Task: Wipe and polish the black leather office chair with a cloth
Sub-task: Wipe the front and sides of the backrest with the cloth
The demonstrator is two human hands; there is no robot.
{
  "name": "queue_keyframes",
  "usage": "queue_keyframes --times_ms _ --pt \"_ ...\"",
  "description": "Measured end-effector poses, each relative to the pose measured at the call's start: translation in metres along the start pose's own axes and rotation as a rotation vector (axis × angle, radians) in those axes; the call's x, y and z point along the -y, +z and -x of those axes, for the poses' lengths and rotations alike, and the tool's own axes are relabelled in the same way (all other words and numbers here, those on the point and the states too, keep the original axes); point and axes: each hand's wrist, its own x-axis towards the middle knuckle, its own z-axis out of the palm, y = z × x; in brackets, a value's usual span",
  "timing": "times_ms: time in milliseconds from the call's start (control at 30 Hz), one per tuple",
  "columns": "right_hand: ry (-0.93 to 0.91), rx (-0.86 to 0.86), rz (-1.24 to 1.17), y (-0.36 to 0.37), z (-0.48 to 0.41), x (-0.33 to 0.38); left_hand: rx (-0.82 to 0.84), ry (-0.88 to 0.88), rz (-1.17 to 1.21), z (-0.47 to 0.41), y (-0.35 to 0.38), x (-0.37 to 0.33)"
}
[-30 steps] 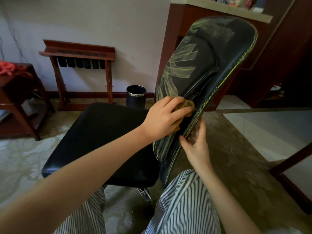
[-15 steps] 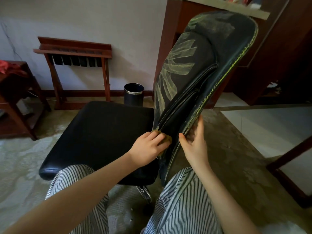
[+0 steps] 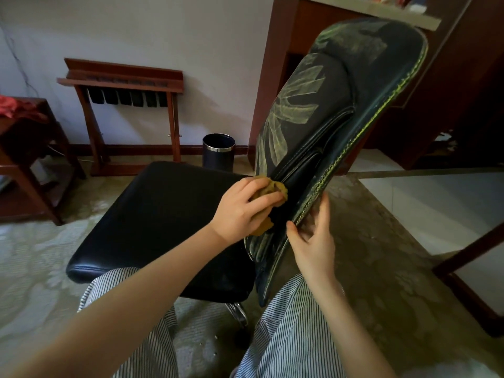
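Cloth [image 3: 276,188] mostly beneath left hand [image 3: 242,211]

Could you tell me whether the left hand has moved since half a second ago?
Yes. The left hand with the crumpled ochre cloth has slid up the black leather chair backrest, away from the seat.

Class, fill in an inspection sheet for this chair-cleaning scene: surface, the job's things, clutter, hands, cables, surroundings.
Surface: patterned floor, with pale patches.
Job's things: black backrest, tilted, yellowish streaks across it; black seat; yellowish cloth against the backrest's lower part.
Clutter: red fabric on the side table.
Hands: left hand grips the cloth; right hand pinches the backrest's stitched edge.
Cables: nothing seen.
Surroundings: waste bin and wooden rack by the white wall; dark wooden cabinet.
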Motion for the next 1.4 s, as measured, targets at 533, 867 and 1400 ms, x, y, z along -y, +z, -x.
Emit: queue_keyframes --times_ms 533,867,1400 --pt "0.104 0.018 -0.046 -0.002 -0.002 0.0 0.206 -0.339 0.194 0.125 0.016 -0.004" --pt "0.14 0.053 -0.095 0.01 0.008 -0.019 -0.158 -0.334 0.231 0.032 0.007 -0.015" --pt "0.142 0.012 -0.027 0.011 0.004 -0.026 0.086 -0.341 0.048 0.128 0.045 -0.015"
